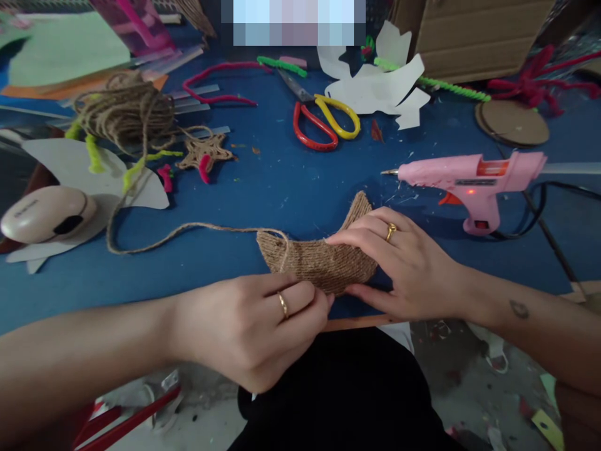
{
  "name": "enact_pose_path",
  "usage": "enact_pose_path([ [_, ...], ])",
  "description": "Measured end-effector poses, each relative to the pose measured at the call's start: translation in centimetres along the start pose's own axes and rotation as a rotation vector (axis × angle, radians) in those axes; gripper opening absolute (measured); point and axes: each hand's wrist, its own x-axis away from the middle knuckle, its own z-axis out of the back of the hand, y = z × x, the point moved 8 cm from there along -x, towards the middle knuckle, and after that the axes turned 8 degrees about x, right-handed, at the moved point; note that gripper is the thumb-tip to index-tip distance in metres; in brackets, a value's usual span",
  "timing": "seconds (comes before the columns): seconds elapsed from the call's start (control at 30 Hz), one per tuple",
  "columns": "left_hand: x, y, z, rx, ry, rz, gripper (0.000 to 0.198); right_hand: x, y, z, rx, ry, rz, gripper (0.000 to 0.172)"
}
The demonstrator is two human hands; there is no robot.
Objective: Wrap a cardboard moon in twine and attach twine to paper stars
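- Jute, coarse and hairy: a curved, crescent-like jute-wrapped piece (323,260) lies at the near edge of the blue table (282,181), between both hands. Its ribbed rows run close together.
- Left hand (253,326): fingers curled tight and pinched on the piece's lower edge. Whether the strand's end is also in that pinch, I cannot tell.
- Right hand (404,263): fingers laid flat across the top face, thumb under the lower rim, so the piece is clamped between them.
- Twine strand (188,230) leaves the piece's left tip, runs slack over the table and loops up to the loose twine bundle (124,113).
- Judgement: the work looks like wrapping or pressing twine onto the form, with most of the surface already covered. A further row would call for a taut strand laid snug against the last rib, with the form held flat.
- Pink glue gun (469,181) stands on its prop near the right hand, apart from it, with the nozzle pointing left and a red light showing.
- Farther back: red-and-yellow scissors (323,116), white paper cutouts (375,88) and a small twine star (206,152).
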Motion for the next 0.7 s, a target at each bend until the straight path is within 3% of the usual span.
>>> enact_pose_path([
  [0.23,-0.22,-0.33,-0.15,0.035,-0.084,-0.008,0.024,0.02,-0.06,0.09,-0.002,0.001,0.006,0.045],
  [0.43,0.22,0.16,0.34,-0.027,-0.010,-0.125,0.023,-0.26,-0.17,0.07,0.016,0.014,-0.035,0.049],
  [0.7,0.16,0.26,0.49,0.007,-0.038,-0.204,0.017,-0.25,-0.37,-0.08,0.067,0.016,-0.022,0.051],
])
